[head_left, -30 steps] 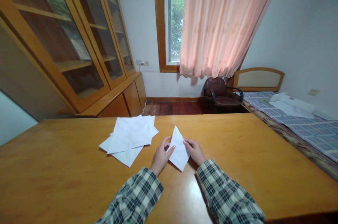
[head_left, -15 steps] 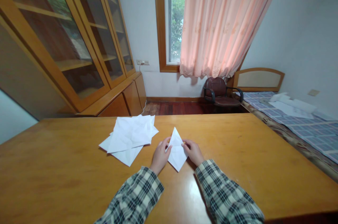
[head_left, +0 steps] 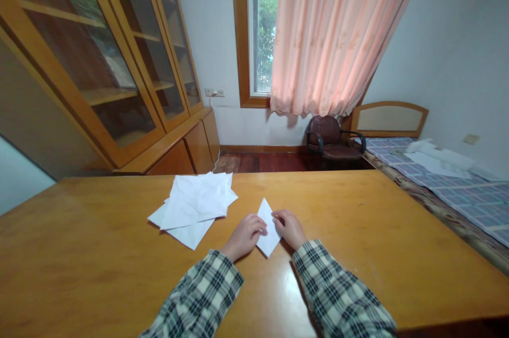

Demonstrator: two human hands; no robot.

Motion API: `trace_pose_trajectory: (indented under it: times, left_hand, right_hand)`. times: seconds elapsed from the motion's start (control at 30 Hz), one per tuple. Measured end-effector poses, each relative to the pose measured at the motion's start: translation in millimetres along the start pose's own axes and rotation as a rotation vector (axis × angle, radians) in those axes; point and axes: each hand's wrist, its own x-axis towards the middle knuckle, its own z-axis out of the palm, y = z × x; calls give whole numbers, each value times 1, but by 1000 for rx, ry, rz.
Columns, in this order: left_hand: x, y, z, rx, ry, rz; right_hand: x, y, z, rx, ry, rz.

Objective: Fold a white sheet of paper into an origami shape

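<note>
A folded sheet of paper (head_left: 269, 240), white and kite-shaped, lies on the table between my hands, one point away from me and one toward me. My left hand (head_left: 247, 234) reaches over its left side, fingers curled and closed together at the paper's middle. At the upper right edge, my right hand (head_left: 289, 227) pinches the paper between thumb and fingers. Parts of both side edges are hidden under the hands. To the left, apart from my hands, is a loose pile of white paper sheets (head_left: 196, 200).
The wooden table (head_left: 91, 253) spans the foreground. Beyond it stand a glass-doored cabinet (head_left: 119, 78) at left, a brown armchair (head_left: 330, 139) under the pink curtain (head_left: 334, 35), and a bed (head_left: 441, 184) with a checked cover at right.
My left hand has shifted from the paper's left edge inward over its surface, fingers more curled. The paper's far tip sits slightly nearer me. My right hand stays at the right edge.
</note>
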Motion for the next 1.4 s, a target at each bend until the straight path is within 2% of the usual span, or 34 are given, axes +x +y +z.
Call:
trace_pose_trajectory:
  times: [0.1,0.2,0.33,0.43,0.83,0.97,1.27,1.4]
  left_hand:
    - [0,9,-7,-92,-98,37]
    - [-2,10,-13,-133,-197,8]
    - [-5,1,-17,-181,-318,-38]
    - [-6,-5,-16,-195,-356,-43]
    - [-3,-9,-20,-282,-312,-4]
    - [-4,-13,-15,-281,-278,-58]
    - [-3,-19,1,-193,-62,-135]
    - [-1,-17,2,-129,-4,-153]
  right_hand:
    - [0,-2,-2,-26,-18,-6]
    - [-1,-4,-3,-59,-28,8]
    - [-2,-7,-5,-74,-44,15]
    - [-2,-8,-7,-81,-59,17]
    - [-1,-5,-8,-38,-85,32]
    - [0,-1,-9,-31,-103,15]
    - [2,2,-11,90,-131,-4]
    - [1,1,-19,141,-205,-49]
